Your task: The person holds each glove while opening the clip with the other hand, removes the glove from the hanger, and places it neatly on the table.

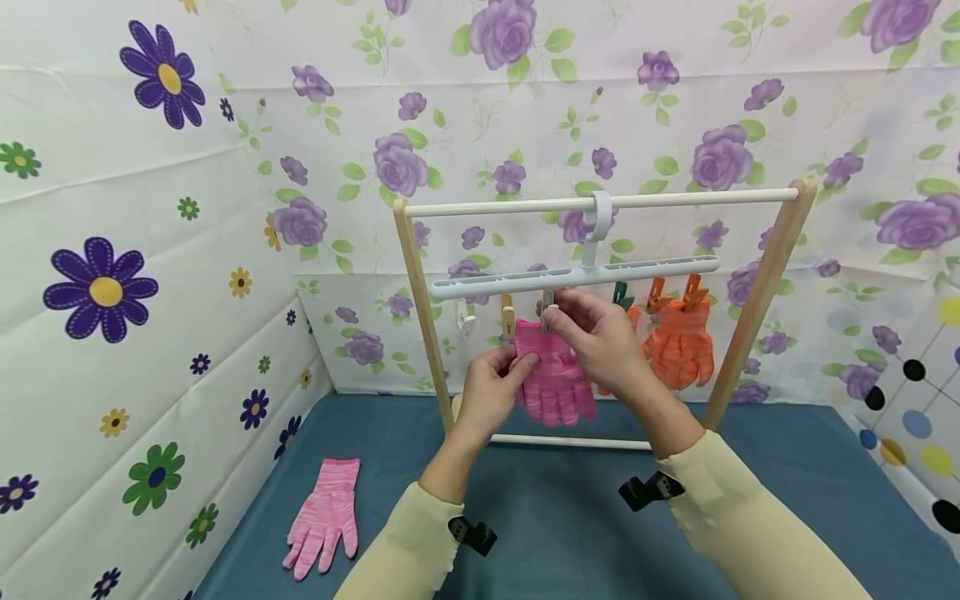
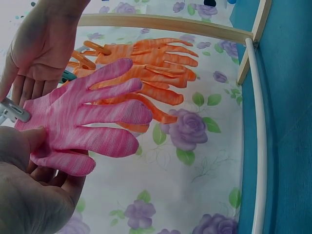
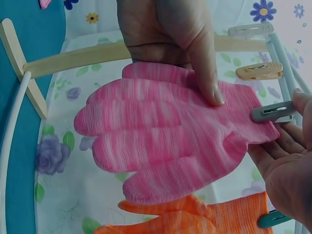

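A pink glove (image 1: pixel 555 379) hangs fingers down below a white hanger (image 1: pixel 495 285), its cuff at the top. My left hand (image 1: pixel 487 387) pinches the glove near its cuff edge, the thumb lying flat on the knit in the right wrist view. At that cuff, my right hand (image 1: pixel 603 337) squeezes a grey clip (image 3: pixel 273 112) between thumb and fingers. The clip's tip overlaps the cuff. Just left of it on the hanger are a beige clip (image 1: pixel 507 315) and a whitish clip (image 1: pixel 465 319).
Orange gloves (image 1: pixel 678 342) hang right of my hands from orange and green clips (image 1: pixel 621 295). The hanger hooks over a white rod of a wooden rack (image 1: pixel 757 308). Another pink glove (image 1: pixel 326 517) lies at left on the blue table (image 1: pixel 555 533). Floral sheets stand behind.
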Demonstrator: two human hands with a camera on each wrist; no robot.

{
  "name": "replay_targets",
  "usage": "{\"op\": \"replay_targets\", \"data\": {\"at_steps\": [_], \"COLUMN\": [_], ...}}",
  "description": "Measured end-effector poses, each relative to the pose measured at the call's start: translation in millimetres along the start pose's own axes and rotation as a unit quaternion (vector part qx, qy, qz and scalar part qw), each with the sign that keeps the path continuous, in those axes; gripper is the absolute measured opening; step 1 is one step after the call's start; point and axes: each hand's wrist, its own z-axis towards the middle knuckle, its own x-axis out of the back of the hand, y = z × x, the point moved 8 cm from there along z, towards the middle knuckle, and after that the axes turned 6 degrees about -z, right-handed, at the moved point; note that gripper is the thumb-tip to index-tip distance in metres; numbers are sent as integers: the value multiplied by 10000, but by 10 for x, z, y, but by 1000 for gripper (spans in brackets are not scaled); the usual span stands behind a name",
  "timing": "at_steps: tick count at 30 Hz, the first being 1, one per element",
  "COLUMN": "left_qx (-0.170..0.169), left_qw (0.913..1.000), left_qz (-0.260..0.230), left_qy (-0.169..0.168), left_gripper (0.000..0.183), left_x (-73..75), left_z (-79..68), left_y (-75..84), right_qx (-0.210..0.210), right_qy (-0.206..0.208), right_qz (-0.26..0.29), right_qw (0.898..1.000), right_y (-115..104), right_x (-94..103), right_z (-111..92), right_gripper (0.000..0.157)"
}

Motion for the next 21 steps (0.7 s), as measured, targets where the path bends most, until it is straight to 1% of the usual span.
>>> {"op": "replay_targets", "data": {"at_steps": [7, 10, 16, 21], "left_qx": [23, -2, -10, 48], "left_qw": [10000, 10000, 10000, 9999], "left_qz": [-7, 7, -18, -62], "left_qy": [34, 9, 32, 111], "left_gripper": [23, 23, 23, 22], "left_x": [12, 8, 15, 24], "left_z": [0, 3, -1, -11], "left_y": [3, 5, -7, -11], "right_qx": [18, -13, -35, 113], "right_qy": [200, 317, 527, 620], "right_qz": [200, 295, 289, 439], "right_qw": [9996, 9991, 9982, 9970], "right_y": [1, 5, 17, -5], "right_x": [-1, 1, -3, -18], "right_z": [30, 36, 44, 48], "right_gripper": [40, 40, 39, 36]}}
